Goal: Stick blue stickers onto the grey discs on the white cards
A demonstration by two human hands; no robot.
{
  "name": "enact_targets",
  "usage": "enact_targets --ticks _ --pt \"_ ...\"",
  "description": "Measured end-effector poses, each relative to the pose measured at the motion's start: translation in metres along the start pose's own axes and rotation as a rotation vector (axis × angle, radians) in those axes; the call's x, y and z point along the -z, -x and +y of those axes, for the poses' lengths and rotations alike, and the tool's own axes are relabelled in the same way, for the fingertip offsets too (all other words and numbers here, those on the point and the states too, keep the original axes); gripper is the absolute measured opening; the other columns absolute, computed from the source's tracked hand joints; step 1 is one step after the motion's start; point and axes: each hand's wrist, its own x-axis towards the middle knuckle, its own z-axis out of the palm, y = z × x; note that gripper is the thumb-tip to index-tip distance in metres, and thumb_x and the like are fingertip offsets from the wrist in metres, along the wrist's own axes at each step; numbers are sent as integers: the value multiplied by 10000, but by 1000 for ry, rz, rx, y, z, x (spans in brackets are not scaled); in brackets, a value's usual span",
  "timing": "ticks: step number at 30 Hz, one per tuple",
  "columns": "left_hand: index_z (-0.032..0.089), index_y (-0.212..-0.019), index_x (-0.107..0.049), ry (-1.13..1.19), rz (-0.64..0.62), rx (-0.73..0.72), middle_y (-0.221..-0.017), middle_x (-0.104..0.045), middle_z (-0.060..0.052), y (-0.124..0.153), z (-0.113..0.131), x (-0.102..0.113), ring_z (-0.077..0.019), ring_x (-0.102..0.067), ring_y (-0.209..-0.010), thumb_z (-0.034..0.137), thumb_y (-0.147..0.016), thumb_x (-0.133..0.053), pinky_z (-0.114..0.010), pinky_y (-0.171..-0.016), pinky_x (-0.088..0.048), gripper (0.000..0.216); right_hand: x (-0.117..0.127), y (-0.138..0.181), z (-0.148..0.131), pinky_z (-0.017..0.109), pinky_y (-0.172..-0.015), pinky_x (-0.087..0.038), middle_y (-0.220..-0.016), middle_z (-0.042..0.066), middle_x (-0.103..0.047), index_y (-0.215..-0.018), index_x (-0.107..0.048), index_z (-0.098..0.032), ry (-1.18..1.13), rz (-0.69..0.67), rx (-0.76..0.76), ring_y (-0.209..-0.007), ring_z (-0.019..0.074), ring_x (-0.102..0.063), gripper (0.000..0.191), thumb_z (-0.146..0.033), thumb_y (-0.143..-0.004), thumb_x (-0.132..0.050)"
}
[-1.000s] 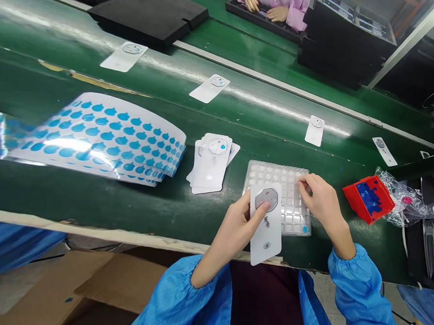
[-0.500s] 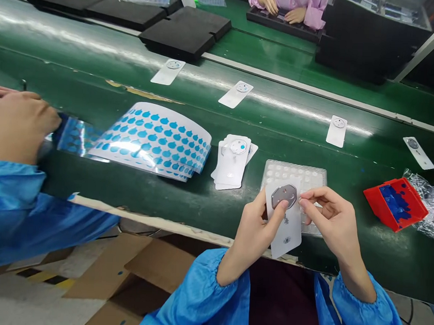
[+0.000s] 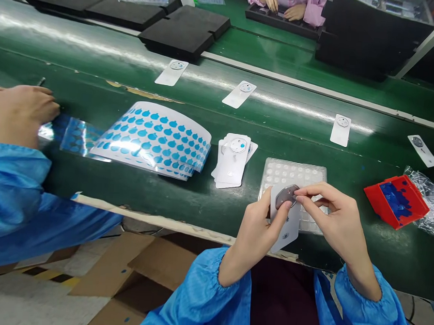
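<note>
Quick pass from my remote view: left grip (image 3: 253, 237) is clamped on a white backing card (image 3: 286, 234), thumb across its face, card tilted and held up over the tray rather than lying flat. Right grip (image 3: 332, 222) is pinched together, thumb and forefinger meeting at the edge of a grey octagonal disc (image 3: 286, 196) on the card's upper end. Step in hand reads as fine work on that disc while it sits on the card; can't tell if it's pressing or peeling, the fingertips cover that edge. Next move calls for a steady pinch and a firm card so the disc doesn't slip. Under the hands is a clear dimpled blister tray (image 3: 292, 173) on the green belt worktop (image 3: 207, 205). Left of it sits a stack of matching cards (image 3: 232, 163), then curled sheets of blue drop-shaped stickers (image 3: 152, 139). A co-worker's hand (image 3: 17, 115) in a blue sleeve is at far left by the sheets. To the right are a red box (image 3: 397, 201) with blue inside and a crumpled plastic bag (image 3: 424, 193). Single cards (image 3: 239, 94) lie spaced across the belt, black foam pads (image 3: 183, 31) lie beyond, and a person in pink sleeves (image 3: 312, 7) works across the line. Cardboard box (image 3: 138, 270) on the floor below the front edge.
</note>
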Motion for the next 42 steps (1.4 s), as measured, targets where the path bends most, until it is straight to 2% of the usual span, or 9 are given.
enact_targets --ticks 7,15,24,28,30,33,35,39,42 --pt "199 -1157 -723 -1 -8 0 -794 -755 -18 0 2 -1 -215 -755 -763 341 -1066 -613 -266 -636 -530 201 5 -3 0 321 -750 -630 -1012 28 -837 -956 -834 -270 50 -20 -1 -894 218 -778 90 -323 -970 -763" --pt "185 -1090 -717 -15 8 -10 -751 -718 5 -1 0 -2 -151 -644 -593 345 -1064 -612 -245 -570 -472 193 7 -8 0 319 -741 -629 -982 33 -823 -972 -807 -249 83 -39 -7 -839 201 -755 120 -364 -956 -782" --pt "202 -1165 -738 16 18 -71 -801 -754 6 2 4 -3 -161 -703 -682 270 -1051 -621 -239 -640 -522 178 4 -5 -4 276 -662 -575 -858 -3 -706 -888 -704 -236 41 17 -66 -726 147 -638 194 -388 -912 -822" --pt "195 -1155 -743 212 37 37 -902 -797 -28 -1 5 -2 -179 -731 -755 328 -1033 -662 -244 -651 -546 197 -5 -4 4 243 -591 -505 -825 -35 -570 -859 -597 -245 -70 59 -100 -697 124 -548 322 -430 -886 -859" --pt "180 -1108 -737 384 45 147 -946 -808 -54 -7 2 -2 -199 -743 -799 391 -997 -711 -258 -668 -561 239 -9 -1 12 243 -590 -495 -853 -30 -568 -886 -582 -249 -152 57 -98 -696 122 -544 310 -468 -954 -790" --pt "165 -1070 -729 608 38 327 -939 -806 -66 -21 -2 -2 -221 -750 -816 446 -913 -792 -291 -707 -581 328 -9 7 26 256 -619 -523 -855 -17 -596 -994 -630 -254 -231 22 -92 -697 136 -570 278 -509 -1091 -576" --pt "159 -1017 -725 674 34 390 -913 -793 -63 -28 -4 -2 -215 -743 -791 475 -858 -844 -292 -702 -578 373 -6 12 33 263 -645 -537 -864 -6 -626 -1063 -663 -255 -220 -5 -107 -713 147 -585 315 -527 -1117 -514" --pt "165 -926 -696 678 52 394 -823 -740 -23 -42 0 -3 -170 -698 -698 457 -795 -891 -268 -658 -555 374 -1 17 38 269 -698 -531 -915 9 -681 -1079 -691 -255 -120 -185 -110 -770 157 -615 342 -526 -1129 -489" --pt "176 -953 -675 601 48 350 -822 -731 -14 -75 2 -1 -166 -696 -673 406 -836 -837 -275 -647 -561 305 0 15 37 277 -689 -521 -884 2 -691 -1057 -690 -253 -19 -338 -81 -756 161 -628 330 -521 -1121 -508"
